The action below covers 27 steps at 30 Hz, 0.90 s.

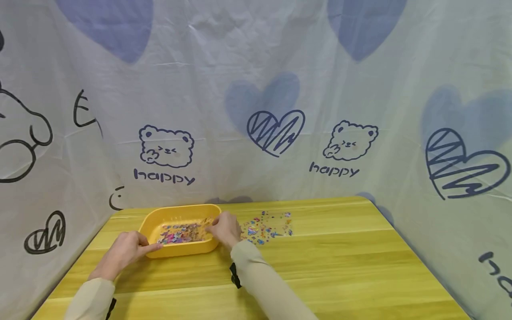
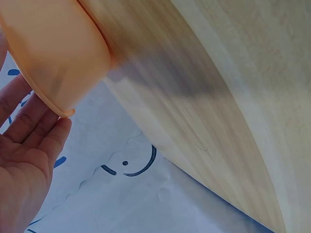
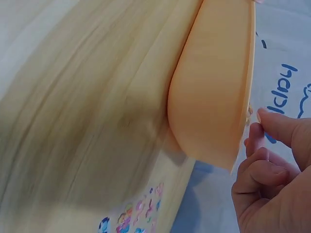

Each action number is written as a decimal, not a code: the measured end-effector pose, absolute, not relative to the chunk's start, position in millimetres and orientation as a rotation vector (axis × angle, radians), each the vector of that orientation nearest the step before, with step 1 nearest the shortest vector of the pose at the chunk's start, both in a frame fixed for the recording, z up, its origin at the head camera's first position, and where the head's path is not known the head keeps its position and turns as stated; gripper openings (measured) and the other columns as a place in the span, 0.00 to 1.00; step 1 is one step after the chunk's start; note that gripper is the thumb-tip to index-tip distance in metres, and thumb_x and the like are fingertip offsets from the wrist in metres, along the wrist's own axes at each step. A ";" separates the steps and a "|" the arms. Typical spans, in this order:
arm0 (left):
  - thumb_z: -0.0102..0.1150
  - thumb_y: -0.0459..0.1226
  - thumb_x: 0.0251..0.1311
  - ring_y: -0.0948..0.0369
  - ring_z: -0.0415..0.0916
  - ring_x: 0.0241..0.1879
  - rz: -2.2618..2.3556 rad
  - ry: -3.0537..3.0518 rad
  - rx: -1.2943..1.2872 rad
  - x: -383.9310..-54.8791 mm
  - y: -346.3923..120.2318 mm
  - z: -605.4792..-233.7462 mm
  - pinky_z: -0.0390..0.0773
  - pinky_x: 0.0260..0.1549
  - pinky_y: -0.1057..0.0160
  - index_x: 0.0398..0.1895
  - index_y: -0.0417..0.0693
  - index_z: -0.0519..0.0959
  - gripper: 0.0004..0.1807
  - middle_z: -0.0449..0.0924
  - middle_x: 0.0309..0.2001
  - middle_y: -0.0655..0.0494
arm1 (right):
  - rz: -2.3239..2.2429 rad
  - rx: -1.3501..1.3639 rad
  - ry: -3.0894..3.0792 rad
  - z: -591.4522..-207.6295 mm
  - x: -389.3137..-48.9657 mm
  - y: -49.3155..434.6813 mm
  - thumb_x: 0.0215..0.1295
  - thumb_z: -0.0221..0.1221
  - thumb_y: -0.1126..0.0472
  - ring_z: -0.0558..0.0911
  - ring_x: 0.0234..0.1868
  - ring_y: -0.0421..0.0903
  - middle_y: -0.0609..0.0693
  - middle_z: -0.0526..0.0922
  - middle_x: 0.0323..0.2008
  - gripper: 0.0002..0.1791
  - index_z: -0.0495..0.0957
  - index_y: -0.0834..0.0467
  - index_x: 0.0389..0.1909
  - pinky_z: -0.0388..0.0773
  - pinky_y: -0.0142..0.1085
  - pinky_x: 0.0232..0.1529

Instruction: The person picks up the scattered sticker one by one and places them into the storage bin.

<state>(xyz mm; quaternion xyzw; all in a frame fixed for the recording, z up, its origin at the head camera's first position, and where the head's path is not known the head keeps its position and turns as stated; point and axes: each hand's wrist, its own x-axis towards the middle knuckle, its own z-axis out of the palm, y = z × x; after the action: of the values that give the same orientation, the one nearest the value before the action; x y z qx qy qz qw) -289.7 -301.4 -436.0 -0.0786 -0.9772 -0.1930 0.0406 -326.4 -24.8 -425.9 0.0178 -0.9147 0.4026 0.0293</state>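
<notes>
A yellow plastic basin [image 1: 182, 250] sits toward the back left of the table, with colourful sticker sheets [image 1: 180, 234] lying inside. My left hand [image 1: 125, 250] grips the basin's rim at its near left corner; in the left wrist view the fingers of that hand [image 2: 29, 155] meet the rim. Over the basin's right end, my right hand [image 1: 225, 229] pinches a sticker sheet with gold-brown prints [image 1: 205, 222] between thumb and forefinger. From the right wrist, the basin wall [image 3: 214, 92] hides most of that sheet, and the remaining fingers of the hand [image 3: 272, 179] are curled.
Just right of the basin, a clear sheet of small colourful stickers [image 1: 264, 229] lies flat on the wood-grain table [image 1: 340, 258]. A white curtain [image 1: 224, 178] printed with hearts and bears hangs right behind the table's back edge and along both sides.
</notes>
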 end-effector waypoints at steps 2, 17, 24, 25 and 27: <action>0.64 0.59 0.56 0.63 0.62 0.20 -0.585 -3.001 -0.231 -290.4 -301.3 -436.2 0.59 0.20 0.67 0.18 0.47 0.83 0.25 0.73 0.16 0.60 | 1.234 0.053 -2.818 -426.2 -327.6 -21.6 0.56 0.71 0.51 0.78 0.25 0.41 0.47 0.85 0.30 0.11 0.86 0.54 0.31 0.73 0.35 0.26; 0.64 0.61 0.54 0.62 0.65 0.22 -0.586 -3.028 -0.193 -290.2 -302.3 -433.9 0.63 0.22 0.67 0.22 0.44 0.85 0.28 0.77 0.19 0.58 | 1.243 0.038 -2.799 -431.0 -333.9 0.4 0.58 0.70 0.55 0.78 0.26 0.39 0.43 0.85 0.28 0.04 0.87 0.50 0.27 0.73 0.34 0.27; 0.65 0.60 0.55 0.62 0.66 0.23 -0.567 -3.007 -0.209 -290.5 -302.2 -435.2 0.64 0.22 0.66 0.22 0.45 0.86 0.26 0.77 0.20 0.58 | 1.218 0.100 -2.814 -436.2 -330.7 13.1 0.60 0.68 0.57 0.78 0.25 0.38 0.43 0.85 0.28 0.03 0.87 0.51 0.29 0.74 0.33 0.27; 0.65 0.60 0.55 0.62 0.66 0.23 -0.564 -3.002 -0.215 -290.5 -302.0 -435.4 0.63 0.22 0.66 0.21 0.46 0.85 0.26 0.77 0.20 0.58 | 1.216 0.106 -2.822 -436.7 -330.5 15.7 0.61 0.67 0.57 0.78 0.25 0.39 0.44 0.85 0.28 0.04 0.87 0.52 0.29 0.74 0.34 0.27; 0.65 0.60 0.55 0.62 0.65 0.23 -0.561 -2.999 -0.219 -290.5 -301.1 -435.3 0.63 0.22 0.66 0.21 0.47 0.85 0.26 0.76 0.20 0.59 | 1.209 0.114 -2.837 -437.9 -330.6 21.2 0.62 0.66 0.57 0.77 0.25 0.39 0.43 0.84 0.27 0.04 0.87 0.51 0.29 0.73 0.34 0.27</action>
<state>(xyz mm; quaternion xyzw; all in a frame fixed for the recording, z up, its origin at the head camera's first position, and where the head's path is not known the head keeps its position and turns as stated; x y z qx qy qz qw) -290.5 -301.1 -435.3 -0.0715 -0.9796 -0.1832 0.0412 -330.6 21.2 -437.9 0.0370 -0.9189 0.3917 0.0279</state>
